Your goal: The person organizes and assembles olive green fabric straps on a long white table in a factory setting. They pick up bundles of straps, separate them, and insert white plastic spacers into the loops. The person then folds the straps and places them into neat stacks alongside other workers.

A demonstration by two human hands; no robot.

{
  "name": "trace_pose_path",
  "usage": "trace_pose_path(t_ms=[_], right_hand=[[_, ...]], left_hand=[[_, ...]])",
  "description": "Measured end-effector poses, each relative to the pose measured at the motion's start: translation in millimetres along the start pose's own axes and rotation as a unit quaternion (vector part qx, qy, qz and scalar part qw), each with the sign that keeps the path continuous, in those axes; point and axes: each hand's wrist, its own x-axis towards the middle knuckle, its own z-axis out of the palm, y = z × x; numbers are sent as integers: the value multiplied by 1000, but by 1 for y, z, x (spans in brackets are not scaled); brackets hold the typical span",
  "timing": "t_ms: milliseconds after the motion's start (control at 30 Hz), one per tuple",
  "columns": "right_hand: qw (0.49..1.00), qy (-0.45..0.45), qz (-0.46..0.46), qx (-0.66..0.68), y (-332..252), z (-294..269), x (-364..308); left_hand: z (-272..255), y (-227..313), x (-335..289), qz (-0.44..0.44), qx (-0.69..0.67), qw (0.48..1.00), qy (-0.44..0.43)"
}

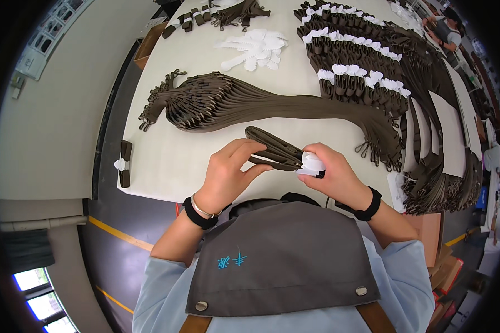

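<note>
On my feed the folded strap, dk brown, is up in both hands, just above the near edge of the table, approx. centre, w/ the wearer's apron right below. It's a flat webbing type, doubled back on itself in several layers: rounded loops at the L end, fanned slightly apart, layers squeezed tight toward the R end. Surface looks matte w/ a fine weave. A white band sits around the R end, smooth & bright vs. the brown (its underside is hidden from me, so can't tell if it's fastened).

L hand: fingers half curled, thumb opposite, pinching the strap layers nr. the loops. R hand: curled in closer, thumb & fingers gripping the banded end.

Beyond the hands I've a long bunch of loose straps, same brown, metal clips at both ends. Behind that, a heap of white strips; upper R, rows of banded bundles. One finished-looking bundle lies alone nr. the table's L edge.
</note>
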Motion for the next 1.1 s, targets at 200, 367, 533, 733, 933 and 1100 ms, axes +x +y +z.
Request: trace_pose_path(t_ms=[200,367,533,733,933,1100], right_hand=[[1000,-7,-3,-20,-5,2,-4],[1000,-14,-5,-9,-9,3,-7],[999,-28,-19,-7,-12,2,-9],[999,-41,-12,-11,-13,4,-11],[999,-28,-17,-17,-8,8,-13],[1000,-12,27,8,-2,5,-11]], left_hand=[[-1,8,6,-4,63,991,-120],[-2,24,8,-17,89,978,-188],[1,28,7,48,145,971,-186],[9,27,6,85,135,972,-173],[14,23,5,92,132,973,-167],[5,26,9,83,100,987,-91]])
